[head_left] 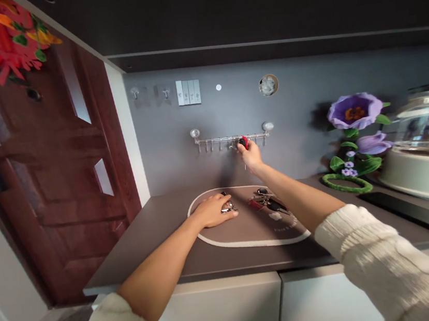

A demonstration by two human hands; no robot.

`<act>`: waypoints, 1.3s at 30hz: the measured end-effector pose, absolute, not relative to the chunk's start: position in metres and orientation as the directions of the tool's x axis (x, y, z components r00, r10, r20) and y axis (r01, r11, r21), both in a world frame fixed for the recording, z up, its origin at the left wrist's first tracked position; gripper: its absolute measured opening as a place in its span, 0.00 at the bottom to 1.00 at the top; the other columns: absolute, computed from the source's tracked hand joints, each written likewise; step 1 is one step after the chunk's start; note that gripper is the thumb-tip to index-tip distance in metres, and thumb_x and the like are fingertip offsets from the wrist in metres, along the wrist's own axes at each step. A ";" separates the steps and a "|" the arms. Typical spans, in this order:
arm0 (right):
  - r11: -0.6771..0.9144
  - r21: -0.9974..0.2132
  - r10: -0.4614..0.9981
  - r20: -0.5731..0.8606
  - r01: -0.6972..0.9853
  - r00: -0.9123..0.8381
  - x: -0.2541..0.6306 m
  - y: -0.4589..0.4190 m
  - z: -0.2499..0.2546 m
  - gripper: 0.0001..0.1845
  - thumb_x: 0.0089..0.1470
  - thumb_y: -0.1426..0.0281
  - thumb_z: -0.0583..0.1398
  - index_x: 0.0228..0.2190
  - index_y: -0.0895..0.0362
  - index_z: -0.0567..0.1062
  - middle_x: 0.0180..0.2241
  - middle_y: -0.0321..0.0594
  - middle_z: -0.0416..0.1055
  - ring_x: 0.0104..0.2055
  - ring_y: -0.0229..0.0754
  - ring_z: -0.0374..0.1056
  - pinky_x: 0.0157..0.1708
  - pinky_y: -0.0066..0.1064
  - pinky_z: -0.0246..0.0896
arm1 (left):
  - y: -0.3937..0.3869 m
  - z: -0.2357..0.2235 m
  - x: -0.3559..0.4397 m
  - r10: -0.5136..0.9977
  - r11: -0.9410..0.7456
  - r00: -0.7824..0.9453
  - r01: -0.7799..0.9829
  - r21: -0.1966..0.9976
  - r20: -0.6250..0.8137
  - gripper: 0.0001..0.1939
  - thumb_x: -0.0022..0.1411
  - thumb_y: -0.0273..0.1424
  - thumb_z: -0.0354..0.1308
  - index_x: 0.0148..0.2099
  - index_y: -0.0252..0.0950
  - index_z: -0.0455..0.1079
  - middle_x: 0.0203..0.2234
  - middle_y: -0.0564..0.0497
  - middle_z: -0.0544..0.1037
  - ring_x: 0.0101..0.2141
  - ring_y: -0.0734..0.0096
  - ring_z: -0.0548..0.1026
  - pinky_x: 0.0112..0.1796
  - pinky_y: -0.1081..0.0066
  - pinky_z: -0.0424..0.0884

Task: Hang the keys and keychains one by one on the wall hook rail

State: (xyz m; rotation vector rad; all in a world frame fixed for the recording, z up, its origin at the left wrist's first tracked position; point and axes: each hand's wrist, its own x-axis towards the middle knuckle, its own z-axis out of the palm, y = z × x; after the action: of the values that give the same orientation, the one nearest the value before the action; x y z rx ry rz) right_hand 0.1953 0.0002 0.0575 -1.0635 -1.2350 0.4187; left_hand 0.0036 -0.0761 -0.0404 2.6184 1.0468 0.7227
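My right hand [251,155] is raised to the clear hook rail [220,140] on the grey wall. Its fingers pinch a key set with a red and black part [243,143], and a thin metal piece hangs below. Lower down, my left hand [215,211] rests on the brown mat [216,238], its fingers and thumb curled around a small bunch of keys [228,207] with shiny metal parts. Right of it on the mat lie more keys [272,203], some with black heads and one red item.
A purple flower ornament [355,112] and a white round appliance with a clear dome [423,171] stand at the right. A dark flat panel [408,212] lies before them. A dark red door [63,200] is at the left, and a dark cabinet [238,6] overhangs the counter.
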 end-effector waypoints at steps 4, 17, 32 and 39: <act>0.387 -0.846 0.841 0.487 0.367 0.237 0.202 -0.026 0.034 0.13 0.46 0.62 0.57 0.33 0.57 0.67 0.21 0.32 0.67 0.19 0.32 0.58 0.23 0.26 0.58 | -0.075 -0.038 0.000 0.663 -0.748 0.572 0.530 0.399 0.484 0.28 0.50 0.52 0.52 0.49 0.42 0.68 0.48 0.45 0.70 0.49 0.56 0.66 0.49 0.64 0.58; 0.371 -0.574 0.912 0.079 0.729 -0.402 0.224 -0.107 0.046 0.11 0.28 0.70 0.67 0.22 0.56 0.76 0.23 0.37 0.73 0.27 0.40 0.66 0.32 0.31 0.60 | -0.106 -0.001 -0.009 0.835 -0.524 0.396 0.360 0.772 0.383 0.24 0.40 0.33 0.65 0.43 0.36 0.69 0.37 0.46 0.72 0.36 0.65 0.72 0.40 0.66 0.68; -0.119 -0.978 0.770 0.018 -0.171 -0.637 0.215 -0.147 -0.014 0.35 0.45 0.39 0.36 0.09 0.55 0.46 0.07 0.29 0.39 0.11 0.29 0.37 0.11 0.25 0.35 | -0.126 -0.022 -0.010 0.740 0.167 0.670 -0.267 0.949 0.058 0.34 0.47 0.63 0.36 0.13 0.37 0.41 0.05 0.59 0.45 0.08 0.84 0.46 0.11 0.78 0.41; -0.055 -0.968 0.834 0.089 -0.243 -0.544 0.216 -0.154 -0.024 0.35 0.43 0.38 0.33 0.08 0.55 0.44 0.07 0.30 0.38 0.11 0.29 0.37 0.12 0.25 0.36 | -0.125 -0.034 -0.013 0.787 0.151 0.610 -0.332 0.931 0.089 0.34 0.48 0.63 0.33 0.13 0.37 0.39 0.04 0.59 0.45 0.08 0.84 0.46 0.11 0.77 0.41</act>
State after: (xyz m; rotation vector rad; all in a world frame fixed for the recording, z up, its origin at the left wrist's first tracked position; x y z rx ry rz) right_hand 0.2161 -0.1538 -0.0238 -0.6682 -1.4189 1.7137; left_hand -0.0134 -0.1245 -0.0339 1.1588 0.4776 0.8481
